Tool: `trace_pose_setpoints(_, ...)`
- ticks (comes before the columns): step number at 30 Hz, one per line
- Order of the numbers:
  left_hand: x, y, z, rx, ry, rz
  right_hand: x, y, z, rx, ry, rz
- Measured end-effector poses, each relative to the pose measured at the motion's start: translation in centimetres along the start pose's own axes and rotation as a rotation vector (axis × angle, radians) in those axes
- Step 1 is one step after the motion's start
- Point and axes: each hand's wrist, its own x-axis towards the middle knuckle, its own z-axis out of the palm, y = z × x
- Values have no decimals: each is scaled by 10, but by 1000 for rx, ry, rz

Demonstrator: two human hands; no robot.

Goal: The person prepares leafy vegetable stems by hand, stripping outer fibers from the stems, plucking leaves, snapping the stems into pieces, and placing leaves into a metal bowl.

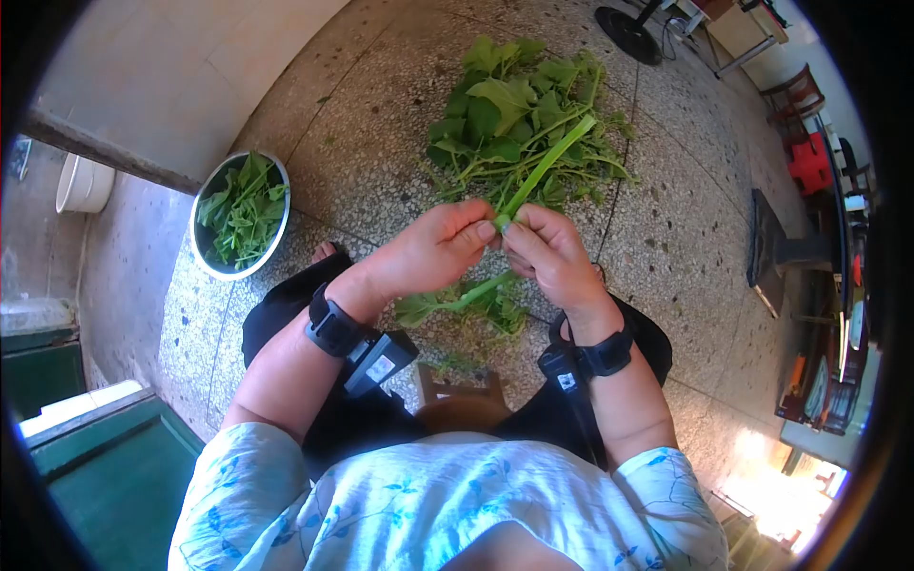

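Both hands meet in front of me over the floor, pinching one thick, pale green vine stem [549,167]. My left hand [440,246] grips it near the lower end with thumb and fingers. Right beside it, my right hand [550,249] is closed on the same stem, thumb pressed against it. The stem slants up and away to the right, over a large heap of leafy green vines [505,105] on the floor. Below the hands lies a smaller pile of stems and leaves [500,309], partly hidden by them. Each wrist wears a black strap with a device.
A metal-rimmed basin [217,273] with green leaves in it stands on the speckled floor to the left. A small wooden stool [462,411] is between my legs. A white tub [84,186] stands far left, a black round base [628,36] at the back, and a red stool [810,164] at right.
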Motion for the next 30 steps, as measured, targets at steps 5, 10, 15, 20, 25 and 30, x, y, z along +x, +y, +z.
trace_pose_setpoints(5,-7,4,-4,-330,-142,-98,-3,-6,4,84,-56,-47)
trace_pose_setpoints(10,-9,1,-6,-653,-308,-103,-6,-9,4,159,-150,-100)
trace_pose_setpoints(15,-13,9,-6,-630,-175,-38,-6,-10,-4,24,-110,-12)
trace_pose_setpoints(20,-6,4,-3,-139,75,54,4,3,-2,-366,201,-98)
trace_pose_setpoints(25,1,-5,5,137,279,88,4,-4,8,38,337,-13)
trace_pose_setpoints(30,5,-7,6,736,487,302,10,3,8,-201,411,-132)
